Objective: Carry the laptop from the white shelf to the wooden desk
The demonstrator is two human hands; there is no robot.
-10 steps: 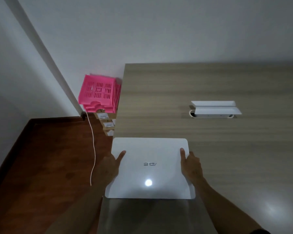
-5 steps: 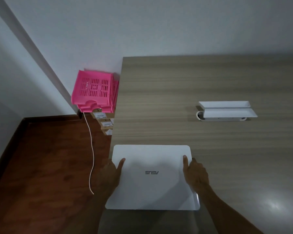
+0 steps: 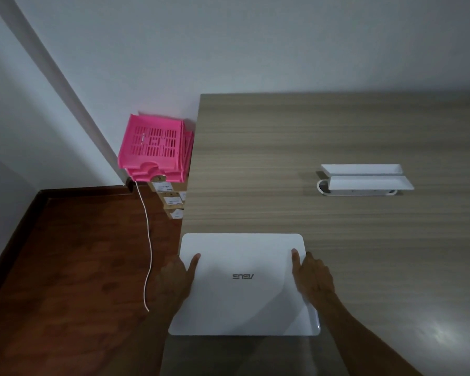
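Versus the frame half a second earlier: laptop (image 3: 244, 284) sits a little farther up the frame over the wooden desk (image 3: 337, 226), and more of its lid overlaps the desk surface; its left edge sits about at the desk's left edge. The bright reflection spot seen on the lid a full second ago is gone. Grip unchanged.

Left hand (image 3: 175, 278) clamps the laptop's left edge, thumb laid on the lid, other fingers hidden beneath. Right hand (image 3: 314, 278) clamps the right edge likewise, thumb on top.

Whether the laptop rests on the desk or is held just above it: cannot tell.

Writing: "ASUS" logo at lid centre, upside down in this view. Small white labels on cardboard boxes (image 3: 170, 198) under the pink tray stack (image 3: 154, 150), centre left, too small to read.

Right of centre: white two-tier tray (image 3: 364, 180) on the desk.
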